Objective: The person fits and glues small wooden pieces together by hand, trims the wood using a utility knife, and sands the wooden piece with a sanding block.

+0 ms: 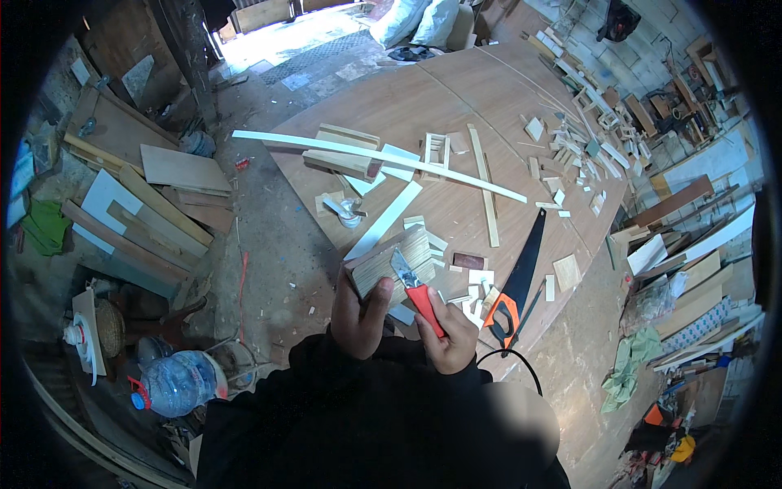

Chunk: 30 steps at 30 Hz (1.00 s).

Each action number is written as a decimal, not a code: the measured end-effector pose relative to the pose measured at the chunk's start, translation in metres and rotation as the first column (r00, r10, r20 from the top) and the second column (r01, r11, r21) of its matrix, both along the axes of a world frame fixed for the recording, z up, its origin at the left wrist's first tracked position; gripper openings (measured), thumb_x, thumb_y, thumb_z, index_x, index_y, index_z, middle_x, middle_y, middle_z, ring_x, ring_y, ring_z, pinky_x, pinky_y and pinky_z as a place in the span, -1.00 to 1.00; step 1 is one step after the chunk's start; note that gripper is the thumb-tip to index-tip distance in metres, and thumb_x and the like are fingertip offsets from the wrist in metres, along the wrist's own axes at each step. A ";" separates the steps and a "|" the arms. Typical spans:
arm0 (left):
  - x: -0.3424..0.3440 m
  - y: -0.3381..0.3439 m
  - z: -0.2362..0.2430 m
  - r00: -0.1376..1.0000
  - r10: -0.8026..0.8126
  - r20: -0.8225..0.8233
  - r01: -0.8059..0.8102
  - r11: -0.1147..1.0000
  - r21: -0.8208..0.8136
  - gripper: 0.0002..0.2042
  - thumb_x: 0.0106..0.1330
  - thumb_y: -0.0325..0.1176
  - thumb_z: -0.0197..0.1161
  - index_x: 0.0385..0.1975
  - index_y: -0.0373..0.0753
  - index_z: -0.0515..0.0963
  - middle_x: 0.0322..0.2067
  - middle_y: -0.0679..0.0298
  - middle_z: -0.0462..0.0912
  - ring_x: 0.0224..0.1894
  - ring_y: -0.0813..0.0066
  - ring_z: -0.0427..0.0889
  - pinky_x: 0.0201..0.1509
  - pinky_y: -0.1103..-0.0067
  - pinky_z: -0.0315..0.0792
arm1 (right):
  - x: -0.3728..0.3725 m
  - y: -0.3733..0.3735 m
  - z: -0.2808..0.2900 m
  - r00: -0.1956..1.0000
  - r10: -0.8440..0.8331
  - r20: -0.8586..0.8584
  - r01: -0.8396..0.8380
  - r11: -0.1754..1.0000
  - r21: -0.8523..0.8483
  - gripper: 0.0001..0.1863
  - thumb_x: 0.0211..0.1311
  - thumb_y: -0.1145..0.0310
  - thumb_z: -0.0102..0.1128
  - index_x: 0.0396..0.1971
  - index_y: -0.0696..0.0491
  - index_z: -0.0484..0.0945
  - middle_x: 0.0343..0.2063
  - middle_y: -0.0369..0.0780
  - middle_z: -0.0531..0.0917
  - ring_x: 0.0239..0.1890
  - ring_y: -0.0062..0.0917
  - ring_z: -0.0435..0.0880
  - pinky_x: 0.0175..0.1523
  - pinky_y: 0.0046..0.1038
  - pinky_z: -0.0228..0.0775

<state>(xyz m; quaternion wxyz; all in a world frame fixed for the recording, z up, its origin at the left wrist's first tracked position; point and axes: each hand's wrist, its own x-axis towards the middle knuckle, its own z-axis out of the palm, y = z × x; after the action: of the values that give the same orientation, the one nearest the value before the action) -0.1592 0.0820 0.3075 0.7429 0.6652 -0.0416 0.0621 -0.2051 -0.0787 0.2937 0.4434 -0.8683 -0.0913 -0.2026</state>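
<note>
Reference point is the hand saw (528,265), lying on the table (366,98) with its black blade pointing away from the person and its orange handle nearest; the wooden block (379,269), with visible grain on its upper face, is held up to the left of the saw; the left hand (360,316) grips the block at its near left end, thumb pressed to the upper face, remaining fingers largely hidden; the right hand (453,336), between block and saw, pinches the red-handled tool (423,308) between thumb and fingers; the tool's metal head overlaps the block's upper face, though whether it touches cannot be told.

Left of the saw and beyond the block, a long pale strip (326,145) crosses other pieces, its right end near the saw's tip; also on that side are a small open wooden frame (437,147) and a small container (350,218) with items standing in it; between block and saw lies a dark brown piece (468,261) amid pale offcuts.

Just right of the saw, a squarish pale board (567,272) lies flat; beyond the saw and to its right, small wood scraps (590,148) are scattered; far left of the saw, off the table, is a large clear blue bottle (181,385).
</note>
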 end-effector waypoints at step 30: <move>-0.002 -0.027 0.002 0.989 0.064 0.135 -0.078 0.992 0.100 -0.60 0.37 -0.23 0.12 -0.01 -0.45 0.30 -0.18 0.04 0.48 -0.15 0.39 0.48 -0.08 0.45 0.41 | -0.002 -0.007 -0.010 0.998 -0.050 0.046 0.049 0.999 0.009 -0.35 -0.03 0.53 0.40 0.16 0.00 0.45 -0.68 -0.21 0.36 -0.69 -0.47 0.36 -0.55 -0.52 0.25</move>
<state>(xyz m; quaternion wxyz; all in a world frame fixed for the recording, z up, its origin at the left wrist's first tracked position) -0.1611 0.0551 0.3100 0.7000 0.6988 -0.0699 0.1297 -0.2068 -0.0860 0.2836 0.4396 -0.8635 -0.0793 -0.2340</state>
